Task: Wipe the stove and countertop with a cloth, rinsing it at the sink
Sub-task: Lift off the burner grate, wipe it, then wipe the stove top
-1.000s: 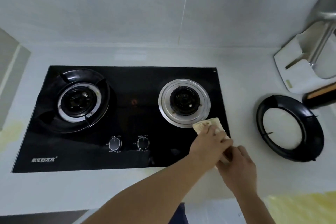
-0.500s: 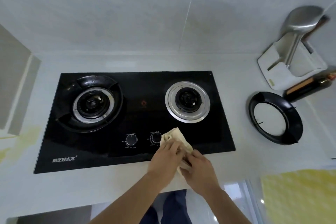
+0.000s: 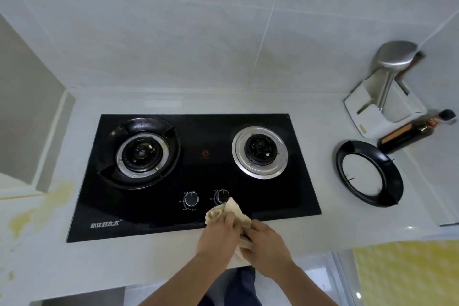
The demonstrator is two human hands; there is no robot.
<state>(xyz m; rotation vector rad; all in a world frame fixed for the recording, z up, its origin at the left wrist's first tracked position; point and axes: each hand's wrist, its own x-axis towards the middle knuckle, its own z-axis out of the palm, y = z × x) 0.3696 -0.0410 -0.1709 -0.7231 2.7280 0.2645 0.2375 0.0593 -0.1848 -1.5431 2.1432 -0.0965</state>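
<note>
Gripping the cloth, both hands hover over the stove front edge.

Home kitchen: 2-burner black glass gas stove set in a pale bench, tiled wall behind, sauce bottle & loose pan-support ring at right.

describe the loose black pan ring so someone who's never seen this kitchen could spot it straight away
Start at the black glass stove set into the pale countertop. Look right, past the stove's edge: the pan ring lies flat on the bare counter, just in front of a dark bottle. Unlike the ring round the left burner, it encircles only white counter.
</note>
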